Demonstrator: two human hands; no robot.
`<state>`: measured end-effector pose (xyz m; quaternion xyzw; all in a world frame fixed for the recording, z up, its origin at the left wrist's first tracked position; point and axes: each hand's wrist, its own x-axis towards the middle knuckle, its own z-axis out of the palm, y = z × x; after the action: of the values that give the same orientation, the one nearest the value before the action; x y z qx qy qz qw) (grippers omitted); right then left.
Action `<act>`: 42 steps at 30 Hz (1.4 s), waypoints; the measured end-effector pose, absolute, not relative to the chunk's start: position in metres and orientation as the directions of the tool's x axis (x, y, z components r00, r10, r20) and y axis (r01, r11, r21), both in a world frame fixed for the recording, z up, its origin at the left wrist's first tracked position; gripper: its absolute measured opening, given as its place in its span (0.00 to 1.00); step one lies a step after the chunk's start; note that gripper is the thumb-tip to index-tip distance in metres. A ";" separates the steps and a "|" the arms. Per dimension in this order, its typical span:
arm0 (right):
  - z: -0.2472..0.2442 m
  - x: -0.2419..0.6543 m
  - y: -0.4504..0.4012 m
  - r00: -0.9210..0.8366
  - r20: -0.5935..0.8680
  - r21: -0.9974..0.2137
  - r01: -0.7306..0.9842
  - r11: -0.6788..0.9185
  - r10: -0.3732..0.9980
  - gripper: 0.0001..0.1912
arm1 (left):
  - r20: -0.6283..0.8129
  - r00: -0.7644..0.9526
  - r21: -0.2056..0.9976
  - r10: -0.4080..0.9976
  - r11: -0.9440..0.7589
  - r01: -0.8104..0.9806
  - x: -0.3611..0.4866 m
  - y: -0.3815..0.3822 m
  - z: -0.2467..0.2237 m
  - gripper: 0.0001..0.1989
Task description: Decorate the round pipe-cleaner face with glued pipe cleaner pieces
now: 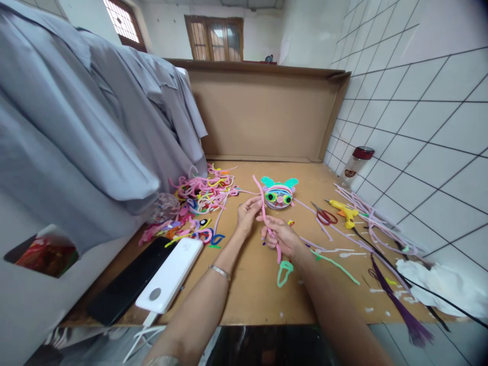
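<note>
So the left hand [248, 214] pinches a pink strip [264, 213] around its middle, fingertips and thumb closed on it. The right hand [280, 237] is clamped on the same strip lower down, fingers curled in around it. The strip slants between the two, over the middle of the table [251, 305], with one end poking up past the left hand and the other hanging down below the right. There's a metal bangle [220, 272] on the left wrist.

Just beyond the hands sits a little animal face [279, 198]: green ears, dark eyes with bright rims. A green loop [284, 274] lies just below the right hand, and a longer green strip [337, 267] runs off to the right.

Over on the left there's a messy pile [206, 190] of strips, mostly pink, with some yellow and white mixed in. Nearer the person, a white power bank [171, 274] with a cable plugged in lies beside a black slab [122, 287].

On the right: scissors [327, 217] with reddish handles, then a yellow glue gun [346, 211] trailing a black cord. Lilac strips [375, 223] lie along the tiled wall [430, 127], a red-capped jar [354, 166] stands behind them, and a purple tassel [400, 305] is down near the front edge.
</note>
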<state>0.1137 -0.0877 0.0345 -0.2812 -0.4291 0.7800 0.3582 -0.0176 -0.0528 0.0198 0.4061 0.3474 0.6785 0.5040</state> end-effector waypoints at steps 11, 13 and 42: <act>0.033 0.109 -0.091 -0.538 -0.102 -0.888 -0.330 -0.320 0.837 0.20 | 0.175 -0.286 0.758 0.942 -0.315 -0.571 -0.028 -0.039 0.020 0.25; 0.031 0.109 -0.090 -0.515 -0.111 -0.895 -0.320 -0.311 0.850 0.22 | 0.169 -0.371 0.725 0.913 -0.370 -0.581 -0.037 -0.034 0.017 0.24; 0.039 0.106 -0.091 -0.042 0.088 -0.961 -0.267 0.074 0.995 0.15 | -0.126 -0.566 0.606 0.814 -0.389 -0.694 -0.068 -0.017 0.007 0.16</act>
<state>0.1065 -0.0912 0.0390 -0.3944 -0.4618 0.5546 0.5689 -0.0679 -0.0170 0.0072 0.0963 0.3134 0.8276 0.4556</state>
